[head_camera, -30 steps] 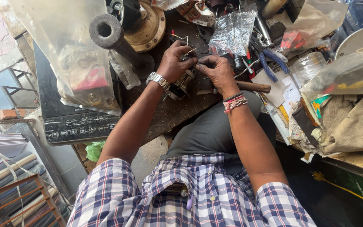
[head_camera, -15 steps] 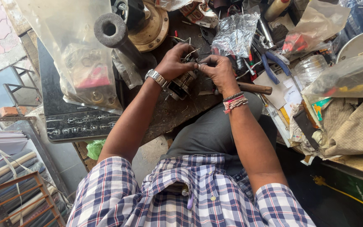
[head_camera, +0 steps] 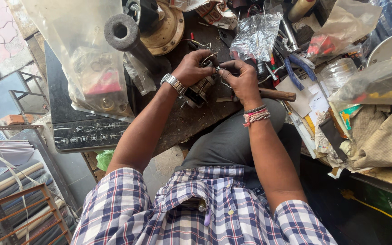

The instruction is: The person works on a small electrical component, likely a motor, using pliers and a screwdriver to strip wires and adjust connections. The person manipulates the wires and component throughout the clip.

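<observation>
- The small motor part (head_camera: 199, 90) — a stubby metal block with copper-coloured windings, as far as I can see — sits at the near edge of the dark tabletop (head_camera: 191, 122), just above the person's knee.
- It looks dense and rigid, heavy for its size; the body should take a firm grip round the sides. The thin wire (head_camera: 210, 56) looping off its top is another matter — springy, fine, easily kinked, best held close to its end with fingertips only.
- The left hand (head_camera: 191, 68) is wrapped over the far side of the part, fingers curled down on it, steadying it against the tabletop.
- The right hand (head_camera: 241, 79) sits just beside it, thumb and forefinger pinched together on the wire end right at the top of the part; the two hands nearly touch.
- A wooden-handled tool (head_camera: 275, 95) lies under the right wrist, touching nothing that I can tell.
- Farther out: blue-handled pliers (head_camera: 293, 68) to the right, a crumpled clear bag (head_camera: 256, 34) beyond the hands, a thick grey tube (head_camera: 125, 36) and a brass-coloured disc (head_camera: 166, 29) to the left.
- A black keyboard-like panel (head_camera: 82, 127) hangs at the tabletop's left edge.
</observation>
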